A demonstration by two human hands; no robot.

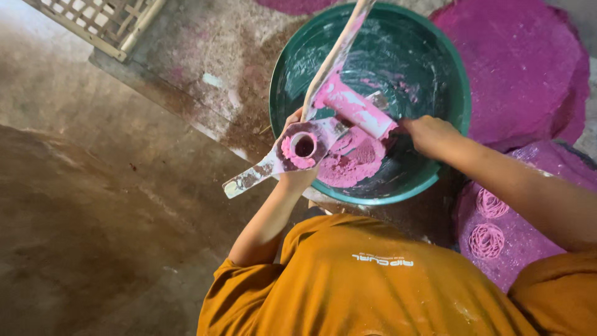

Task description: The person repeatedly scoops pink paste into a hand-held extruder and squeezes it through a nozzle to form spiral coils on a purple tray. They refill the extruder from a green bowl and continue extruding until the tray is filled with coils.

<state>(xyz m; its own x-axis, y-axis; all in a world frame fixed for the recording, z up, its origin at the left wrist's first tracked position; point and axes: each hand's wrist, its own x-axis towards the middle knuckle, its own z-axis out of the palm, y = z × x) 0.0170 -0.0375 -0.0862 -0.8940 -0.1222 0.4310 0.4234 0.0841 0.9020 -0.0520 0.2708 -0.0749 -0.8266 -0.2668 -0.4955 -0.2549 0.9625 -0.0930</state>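
Observation:
My left hand (297, 179) is shut on a metal press tool (305, 146) and holds it over the near edge of a green basin (404, 56). The tool's round cup is packed with pink dough, with a hole in the middle. Its flat handle (249, 179) sticks out to the left, and a long lever (336, 56) rises away from me. A pink-smeared plunger (356, 111) lies across the basin. My right hand (429, 134) reaches into the basin with fingers curled, touching the plunger's end beside a lump of pink dough (354, 163). Whether it grips anything is hidden.
Round mats dusted pink (522, 68) lie to the right of the basin. The nearer one carries two coiled pink dough spirals (486, 241). A woven lattice tray (99, 18) is at the far left. The floor to the left is brown concrete (93, 186).

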